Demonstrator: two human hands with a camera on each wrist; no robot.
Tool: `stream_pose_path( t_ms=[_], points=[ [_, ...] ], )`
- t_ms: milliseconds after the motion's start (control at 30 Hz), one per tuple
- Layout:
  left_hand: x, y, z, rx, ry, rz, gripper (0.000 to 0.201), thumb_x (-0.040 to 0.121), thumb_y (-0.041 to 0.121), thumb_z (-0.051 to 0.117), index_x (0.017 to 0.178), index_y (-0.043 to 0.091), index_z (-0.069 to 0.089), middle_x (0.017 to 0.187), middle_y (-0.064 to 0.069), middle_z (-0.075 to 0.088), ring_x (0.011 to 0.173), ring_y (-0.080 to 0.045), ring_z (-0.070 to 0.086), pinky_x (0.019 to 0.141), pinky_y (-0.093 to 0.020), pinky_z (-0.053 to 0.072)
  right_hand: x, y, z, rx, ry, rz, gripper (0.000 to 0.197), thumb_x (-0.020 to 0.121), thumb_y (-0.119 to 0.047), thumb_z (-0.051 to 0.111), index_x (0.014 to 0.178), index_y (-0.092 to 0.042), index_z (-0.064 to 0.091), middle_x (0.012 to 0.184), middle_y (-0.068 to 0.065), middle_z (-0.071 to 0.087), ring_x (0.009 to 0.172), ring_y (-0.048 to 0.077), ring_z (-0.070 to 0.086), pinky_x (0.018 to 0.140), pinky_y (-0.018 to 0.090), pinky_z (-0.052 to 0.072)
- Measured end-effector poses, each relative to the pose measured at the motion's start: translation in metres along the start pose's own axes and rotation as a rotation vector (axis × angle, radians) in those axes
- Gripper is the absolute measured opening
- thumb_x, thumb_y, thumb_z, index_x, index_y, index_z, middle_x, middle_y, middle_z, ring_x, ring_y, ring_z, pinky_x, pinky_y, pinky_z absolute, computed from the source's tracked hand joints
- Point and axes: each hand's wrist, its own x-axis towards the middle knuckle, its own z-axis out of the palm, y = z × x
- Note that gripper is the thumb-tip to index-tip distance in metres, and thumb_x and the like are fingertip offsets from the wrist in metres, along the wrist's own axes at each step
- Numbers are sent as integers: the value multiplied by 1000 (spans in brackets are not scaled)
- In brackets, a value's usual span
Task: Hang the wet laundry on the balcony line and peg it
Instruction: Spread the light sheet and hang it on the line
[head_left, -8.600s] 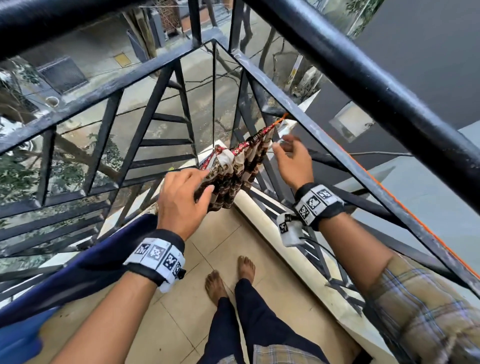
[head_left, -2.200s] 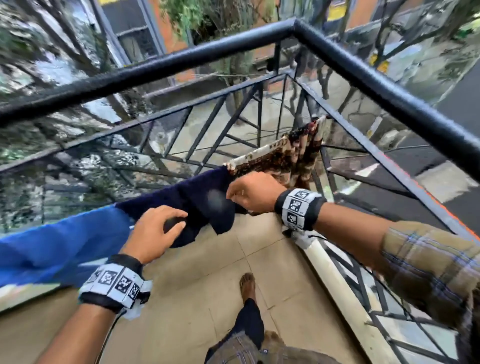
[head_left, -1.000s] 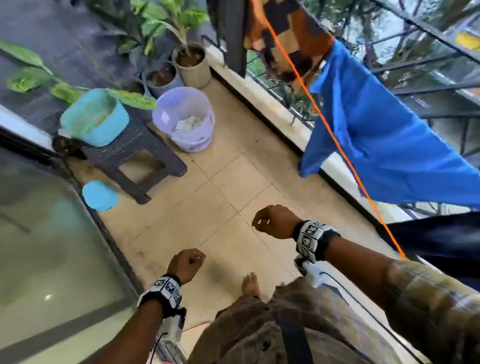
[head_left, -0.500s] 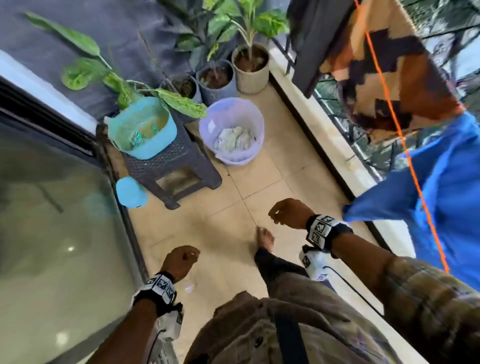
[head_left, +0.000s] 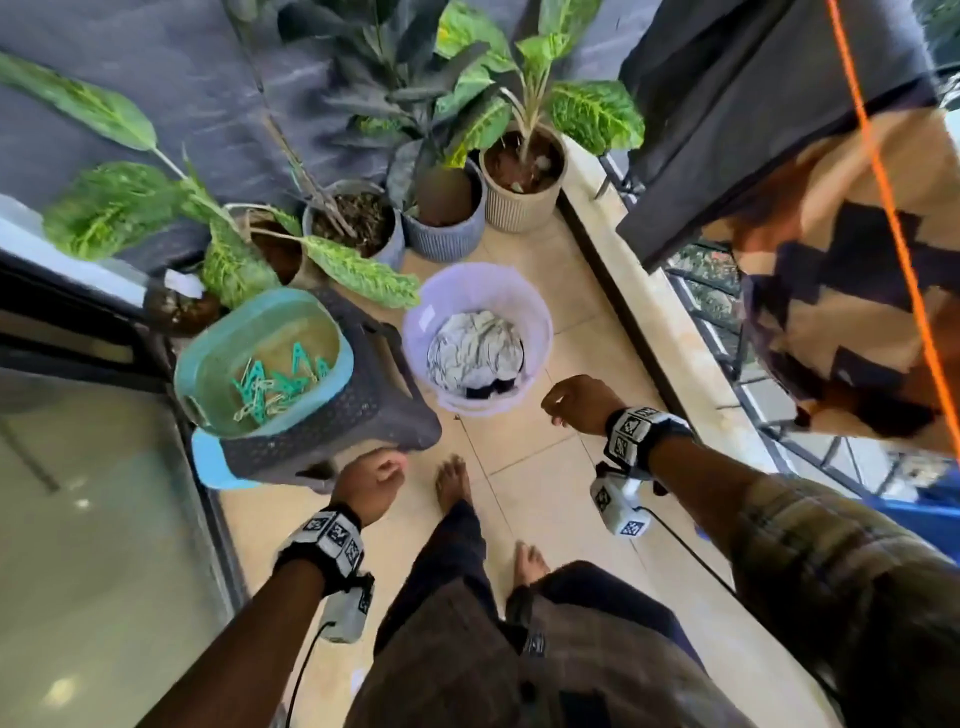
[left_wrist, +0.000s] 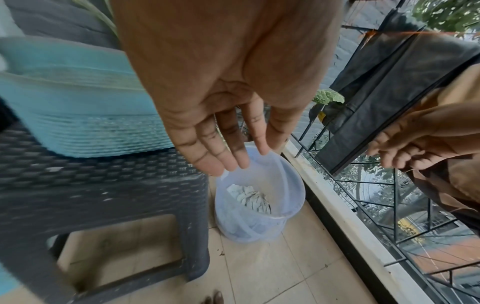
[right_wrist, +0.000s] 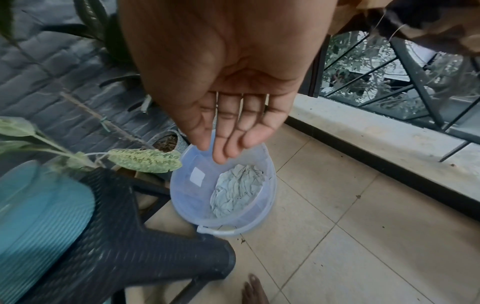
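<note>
Right hand (head_left: 579, 402) and left hand (head_left: 370, 483) uncurled, empty — now nearer laundry bucket (head_left: 540, 332).

Both arms reach forward and down, a marker band on each wrist. The left hand (head_left: 370, 483) and the right hand (head_left: 581, 402) hold nothing, fingers loosely extended, palms down, well apart.

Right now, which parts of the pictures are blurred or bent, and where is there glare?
Head view: the glass door shows bright glare spots, and the wide lens bends the edges. Left wrist view: the teal basket and stool are smeared; the bucket is clearer. Right wrist view: basket and stool are blurred, bucket and floor tiles sharp.
</note>
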Motion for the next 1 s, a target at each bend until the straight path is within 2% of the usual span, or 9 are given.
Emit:
stream_pose_path(
  t_ms=[167, 333, 400, 467, 567, 667, 733, 900, 1000],
  points=[
    [85, 16, -10, -83, -23, -30, 15, 94, -1, 57, 106, 0, 66, 105, -13, 66, 97, -21, 60, 81, -22, 41, 86, -23, -10, 37, 145, 61, 21, 88, -22, 58, 99, -23, 75, 111, 7, 72, 106, 30, 63, 94, 37, 50],
    [150, 18, 0, -107, -12, -46, 20, 86, 14, 61, 82, 33, 62, 93, -1, 69, 96, -27, 69, 88, -38, 53, 158, -26, -1, 89, 107, 80, 13, 86, -24, 65, 94, -30, 73, 108, 3, 73, 104, 25, 64, 88, 28, 49],
    [174, 20, 7, -89, -18, -58, 10, 81, 28, 58, 89, 31, 63, 92, 3, 69, 95, -21, 69, 85, -32, 54, 193, -21, 7, 56, 75, 58, 13, 86, -24, 65, 96, -27, 74, 111, 2, 72, 106, 24, 64, 87, 26, 46],
    [202, 13, 17, -54, -8, -68, 26, 80, 39, 59, 104, 30, 64, 94, 1, 70, 92, -22, 68, 83, -31, 52, 231, -14, 18, 17, 30, 37, 12, 85, -25, 66, 94, -28, 73, 113, 0, 70, 109, 23, 63, 89, 25, 46],
    [246, -5, 32, 20, 81, -79, 48, 77, 55, 52, 123, 42, 53, 111, -3, 69, 98, -25, 68, 88, -42, 55, 297, -6, 34, -67, -36, -6, 14, 86, -24, 64, 97, -26, 72, 115, 3, 69, 110, 25, 63, 92, 28, 48],
    [282, -17, 50, 29, 168, -60, 63, 90, 28, 67, 147, 16, 44, 145, -13, 50, 132, -30, 50, 109, -40, 41, 359, -7, 53, -170, -55, -97, 24, 92, -25, 58, 110, -17, 71, 122, 9, 66, 116, 29, 59, 97, 33, 46],
    [301, -31, 60, 43, 185, -46, 75, 89, 33, 64, 153, 7, 34, 154, -19, 37, 142, -31, 38, 114, -38, 34, 398, -8, 72, -220, -71, -139, 26, 92, -25, 57, 113, -16, 70, 126, 10, 64, 120, 31, 56, 98, 34, 44],
    [323, -48, 76, 46, 339, -2, 94, 79, 54, 47, 154, 1, 25, 154, -26, 33, 143, -36, 33, 113, -37, 28, 463, -18, 134, -281, -136, -170, 27, 89, -22, 59, 116, -25, 66, 133, 7, 58, 124, 29, 53, 99, 30, 41],
    [330, -51, 83, 106, 421, 21, 89, 81, 55, 40, 151, 0, 33, 150, -28, 38, 137, -43, 38, 111, -45, 31, 484, -23, 165, -358, -190, -197, 49, 88, -21, 62, 136, -22, 54, 142, 10, 51, 131, 29, 48, 103, 31, 39]
  ],
)
